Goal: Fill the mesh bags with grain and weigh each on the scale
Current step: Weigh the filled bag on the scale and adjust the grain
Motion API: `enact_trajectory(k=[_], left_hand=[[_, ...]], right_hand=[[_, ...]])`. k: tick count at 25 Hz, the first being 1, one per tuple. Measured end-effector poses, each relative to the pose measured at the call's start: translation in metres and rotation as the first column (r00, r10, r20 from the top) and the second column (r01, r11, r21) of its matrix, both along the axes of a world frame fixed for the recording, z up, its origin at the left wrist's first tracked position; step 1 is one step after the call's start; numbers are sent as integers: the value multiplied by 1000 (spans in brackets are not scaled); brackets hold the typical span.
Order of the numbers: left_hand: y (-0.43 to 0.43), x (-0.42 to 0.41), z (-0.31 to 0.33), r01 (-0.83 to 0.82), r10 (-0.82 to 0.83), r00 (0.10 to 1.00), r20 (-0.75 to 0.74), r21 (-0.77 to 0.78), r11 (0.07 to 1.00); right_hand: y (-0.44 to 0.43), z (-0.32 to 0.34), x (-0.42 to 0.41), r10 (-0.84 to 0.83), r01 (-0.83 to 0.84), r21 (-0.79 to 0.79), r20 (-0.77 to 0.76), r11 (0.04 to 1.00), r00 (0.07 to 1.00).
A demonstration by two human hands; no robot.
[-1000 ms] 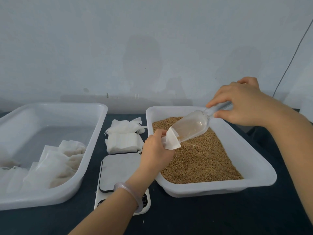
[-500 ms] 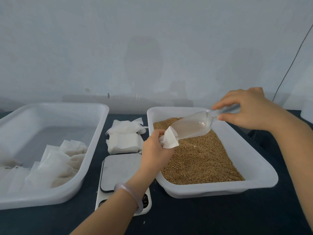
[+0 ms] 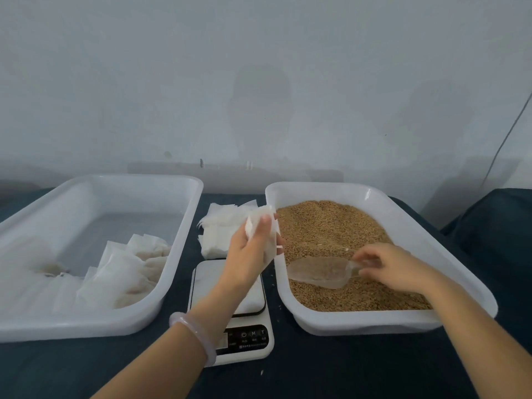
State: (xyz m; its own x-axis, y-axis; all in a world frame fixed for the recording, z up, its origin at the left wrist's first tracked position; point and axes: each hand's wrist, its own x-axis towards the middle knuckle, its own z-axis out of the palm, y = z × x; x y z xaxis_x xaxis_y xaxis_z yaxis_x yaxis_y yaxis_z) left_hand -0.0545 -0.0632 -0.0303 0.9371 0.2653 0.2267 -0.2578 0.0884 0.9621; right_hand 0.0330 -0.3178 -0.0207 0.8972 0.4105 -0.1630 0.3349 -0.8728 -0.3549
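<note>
Since it's nearest, scale (image 3: 250,338): sits btw the two trays, bag not on it yet. Set the bag mid-platform, nothing hanging off an edge, imo.
L hand (image 3: 250,249): fingers & thumb curled round the mesh bag (image 3: 259,223), held up above the scale's far end, just beside the grain tray's left wall. Can't tell how much grain is in it. Mouth should stay up & open so nothing tips out.
R hand (image 3: 394,266): thumb + fingertips lightly pinch the handle of the scoop (image 3: 316,273), which lies on the grain. Needs a firmer hold before lifting. Half loads, bag's small.
grain tray (image 3: 374,322): plenty of grain (image 3: 331,226). Pour w/ the bag over the tray so spills drop back in.
left tray (image 3: 86,326): bags that look filled (image 3: 129,266) piled at the near end, prob where this one goes after weighing.
empty bags (image 3: 218,228): stack behind the scale, so lots left to do.
</note>
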Motion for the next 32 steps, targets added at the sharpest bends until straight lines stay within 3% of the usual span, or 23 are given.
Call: enact_trajectory(k=[3, 5, 8, 10, 13, 16, 17, 19, 21, 24, 28, 32], left_hand=[[29, -16, 5, 156, -143, 987, -70, 234, 960], [45, -24, 11, 294, -236, 951, -199, 352, 889], [56, -33, 25, 440, -364, 896, -255, 391, 808], [60, -33, 27, 463, -434, 884, -175, 458, 759], [73, -35, 25, 397, -384, 911, -147, 559, 727], [98, -39, 21, 301, -145, 950, -278, 680, 668], [105, -39, 21, 254, -27, 954, -299, 757, 602], [109, -37, 20, 198, 155, 949, -273, 903, 381], [103, -31, 17, 240, 219, 935, -280, 952, 192], [96, -23, 14, 253, 271, 929, -250, 967, 25], [96, -22, 9, 288, 252, 925, -284, 957, 21], [93, -19, 7, 266, 293, 923, -251, 964, -11]], right_hand=[[17, 12, -6, 52, -43, -109, 79, 993, 996], [48, 30, -21, 131, -144, 57, 185, 988, 974], [109, 49, -56, 332, -331, 432, 75, 839, 940], [141, 45, -68, 432, -355, 543, -16, 761, 902], [167, 38, -68, 415, -312, 599, -36, 737, 909], [179, 28, -60, 352, -321, 491, 31, 810, 936], [183, 24, -58, 328, -319, 433, 56, 843, 943], [191, 15, -55, 295, -307, 325, 86, 895, 952], [197, 10, -52, 293, -307, 234, 94, 922, 952], [202, 3, -48, 321, -329, 111, 83, 938, 943], [206, -5, -46, 373, -374, -1, 80, 927, 924], [209, -13, -47, 388, -374, -102, 202, 922, 899]])
